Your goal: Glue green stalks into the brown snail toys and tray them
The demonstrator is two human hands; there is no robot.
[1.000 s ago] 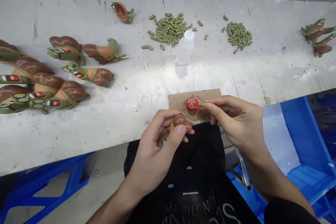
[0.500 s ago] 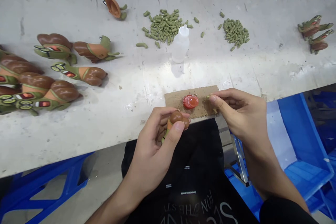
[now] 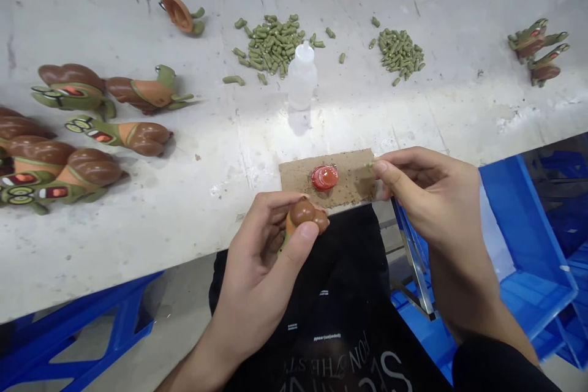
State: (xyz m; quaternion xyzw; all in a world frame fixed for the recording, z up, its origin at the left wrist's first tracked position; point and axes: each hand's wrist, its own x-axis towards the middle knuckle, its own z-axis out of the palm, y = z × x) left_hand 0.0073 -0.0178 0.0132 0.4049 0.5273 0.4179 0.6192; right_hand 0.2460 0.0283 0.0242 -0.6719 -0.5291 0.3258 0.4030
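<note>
Wrapped in my left hand (image 3: 271, 263) is a snail figure (image 3: 304, 213) with a brown shell, an orange band and a green body; much of it is hidden by the fingers. My right hand (image 3: 425, 196) pinches a small green piece (image 3: 371, 165) between thumb and forefinger, just over the right end of a cardboard sheet (image 3: 294, 176). On that cardboard, between my hands, sits a shiny red cap-like dish (image 3: 324, 177). A translucent white squeeze bottle (image 3: 302, 76) stands upright behind it.
Green pegs lie in a larger pile (image 3: 274, 46) and a smaller pile (image 3: 400, 52). Several snail figures (image 3: 96, 165) crowd the left, with partial pieces (image 3: 544, 52) at far right. An orange-brown part (image 3: 178, 13) lies at the back. Blue crates (image 3: 528, 245) stand below right.
My right hand has shifted slightly right, still pinching the small green piece. The snail figure stays in my left hand, turned a little. The table view has slid slightly left.
</note>
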